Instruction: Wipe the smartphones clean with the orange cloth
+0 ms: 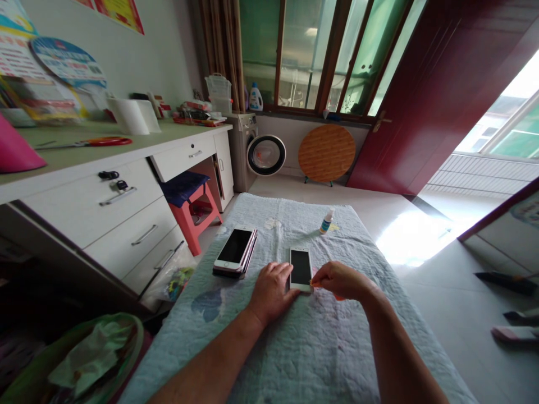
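A white smartphone (pixel 300 268) with a dark screen lies face up on the quilted cloth. My left hand (pixel 272 286) grips it at the left side, fingers along its edge and thumb by its bottom end. At the phone's lower right corner, my right hand (pixel 343 279) is closed in a pinch on a small orange cloth (pixel 338 298); most of it is hidden in the hand. To the left rests a stack of phones, a white one (pixel 236 247) on top. A small spray bottle (pixel 326 221) with a blue-green label stands beyond my right hand.
Pale blue quilted cloth (pixel 286 348) covers the table. Left are a white desk (pixel 138 205) with scissors (pixel 105 142) and a paper roll (pixel 126 116), a red stool (pixel 197 210), and a lined bin (pixel 126 331). A washing machine (pixel 243 151) stands behind, its door open.
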A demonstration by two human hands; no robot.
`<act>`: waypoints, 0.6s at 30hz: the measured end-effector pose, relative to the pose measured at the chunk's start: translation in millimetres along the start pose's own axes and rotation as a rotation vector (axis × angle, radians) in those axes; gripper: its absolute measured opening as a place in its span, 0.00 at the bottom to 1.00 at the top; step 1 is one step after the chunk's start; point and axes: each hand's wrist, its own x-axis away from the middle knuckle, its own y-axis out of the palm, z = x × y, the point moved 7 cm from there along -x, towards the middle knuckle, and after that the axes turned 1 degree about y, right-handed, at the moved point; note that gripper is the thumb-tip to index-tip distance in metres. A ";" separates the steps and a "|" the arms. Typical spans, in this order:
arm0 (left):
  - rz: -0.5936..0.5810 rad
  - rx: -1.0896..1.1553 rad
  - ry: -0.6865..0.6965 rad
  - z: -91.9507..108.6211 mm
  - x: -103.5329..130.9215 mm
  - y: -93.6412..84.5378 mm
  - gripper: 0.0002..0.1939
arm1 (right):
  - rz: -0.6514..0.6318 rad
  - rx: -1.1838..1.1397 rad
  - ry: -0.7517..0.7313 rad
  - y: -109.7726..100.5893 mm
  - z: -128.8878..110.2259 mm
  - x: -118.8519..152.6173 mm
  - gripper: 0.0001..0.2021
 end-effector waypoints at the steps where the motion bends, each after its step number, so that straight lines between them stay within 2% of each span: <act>1: -0.003 -0.001 0.001 0.1 0.0 0.0 0.28 | 0.039 0.000 -0.022 -2.0 0.2 -2.5 0.13; 5: -0.026 -0.006 0.006 0.7 -0.6 -0.5 0.29 | 0.291 0.091 -0.146 -11.8 -5.0 -16.0 0.15; 9: -0.032 -0.003 0.017 1.9 -1.1 -1.1 0.29 | 0.433 0.180 -0.106 -9.3 -6.3 -26.7 0.17; 11: -0.027 0.004 0.021 1.8 -0.9 -0.4 0.29 | 0.430 0.191 -0.110 -6.1 -10.0 -27.0 0.16; 14: -0.011 0.010 0.010 -0.4 -0.2 1.2 0.30 | 0.354 0.187 -0.192 -2.6 -20.5 -21.4 0.15; 18: -0.005 0.003 -0.009 -3.1 0.4 2.2 0.32 | 0.116 0.093 -0.311 6.6 -28.2 -14.6 0.15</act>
